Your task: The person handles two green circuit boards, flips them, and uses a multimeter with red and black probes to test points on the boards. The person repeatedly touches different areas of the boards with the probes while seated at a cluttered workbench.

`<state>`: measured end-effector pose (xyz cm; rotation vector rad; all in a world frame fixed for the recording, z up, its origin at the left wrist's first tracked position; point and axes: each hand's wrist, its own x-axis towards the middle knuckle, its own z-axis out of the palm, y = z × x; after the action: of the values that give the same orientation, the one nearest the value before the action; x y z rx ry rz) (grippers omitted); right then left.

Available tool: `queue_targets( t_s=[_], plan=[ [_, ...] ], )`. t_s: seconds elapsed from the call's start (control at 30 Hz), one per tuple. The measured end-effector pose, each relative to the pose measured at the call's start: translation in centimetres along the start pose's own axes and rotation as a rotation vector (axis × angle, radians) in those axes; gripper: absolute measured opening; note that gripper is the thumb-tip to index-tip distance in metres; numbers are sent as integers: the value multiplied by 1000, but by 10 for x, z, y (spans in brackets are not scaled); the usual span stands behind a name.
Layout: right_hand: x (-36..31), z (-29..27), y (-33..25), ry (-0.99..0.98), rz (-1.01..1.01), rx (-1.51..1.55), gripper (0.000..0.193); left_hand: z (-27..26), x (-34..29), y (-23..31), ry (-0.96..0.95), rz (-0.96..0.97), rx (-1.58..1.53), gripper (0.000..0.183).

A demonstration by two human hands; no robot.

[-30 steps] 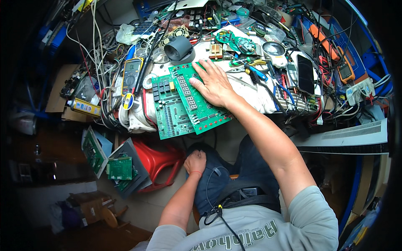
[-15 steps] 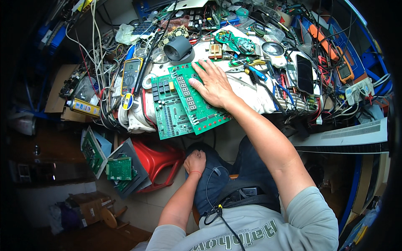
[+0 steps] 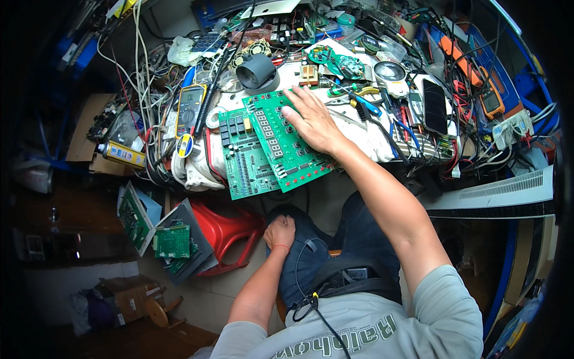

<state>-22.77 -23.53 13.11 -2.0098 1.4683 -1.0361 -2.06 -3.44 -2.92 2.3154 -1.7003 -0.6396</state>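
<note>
My right hand (image 3: 315,124) lies spread over the right part of a green circuit board (image 3: 284,178), its fingers stretched toward the far edge. This board carries a row of dark seven-segment digits (image 3: 268,134), push buttons and a line of small red parts along its near edge. Its left side overlaps a second green circuit board (image 3: 245,170), which has black relays and chips. Both boards jut over the bench's front edge. My left hand (image 3: 279,233) rests on my thigh, fingers curled into a loose fist, with nothing visible in it.
A yellow multimeter (image 3: 191,109) and a grey round holder (image 3: 257,73) stand beyond the boards. Pliers, screwdrivers, a brush and a dark phone (image 3: 434,106) crowd the right side. A red stool (image 3: 224,233) and more boards (image 3: 172,242) are at lower left.
My right hand has slid slightly right across the upper board, its thumb drawing away from the digits and uncovering buttons. My left hand stays on the thigh.
</note>
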Motion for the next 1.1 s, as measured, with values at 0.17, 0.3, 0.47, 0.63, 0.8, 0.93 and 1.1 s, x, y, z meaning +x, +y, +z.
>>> queue_targets(
  t_s=[0.17, 0.3, 0.47, 0.63, 0.8, 0.93, 1.1],
  plan=[
    [-40, -5, 1, 48, -55, -143, 63, 2, -1, -1, 1, 5, 2, 33],
    [-47, 0, 2, -13, -10, -177, 66, 2, 1, 0, -9, 8, 18, 33],
    [-46, -1, 3, -52, 13, -174, 68, 4, 1, -1, 7, 28, -12, 32],
    [-47, 1, 3, -42, 10, -204, 68, 5, 2, -3, -22, 16, -2, 32],
    [-47, 1, 2, -38, 7, -187, 69, 3, 2, -1, -31, -3, 15, 34],
    [-47, -2, 2, -37, 0, -184, 68, 1, 2, 1, -34, -20, 24, 35],
    [-30, -6, 20, 139, 101, 163, 59, 2, 1, -1, -19, -6, 10, 34]
  ],
)
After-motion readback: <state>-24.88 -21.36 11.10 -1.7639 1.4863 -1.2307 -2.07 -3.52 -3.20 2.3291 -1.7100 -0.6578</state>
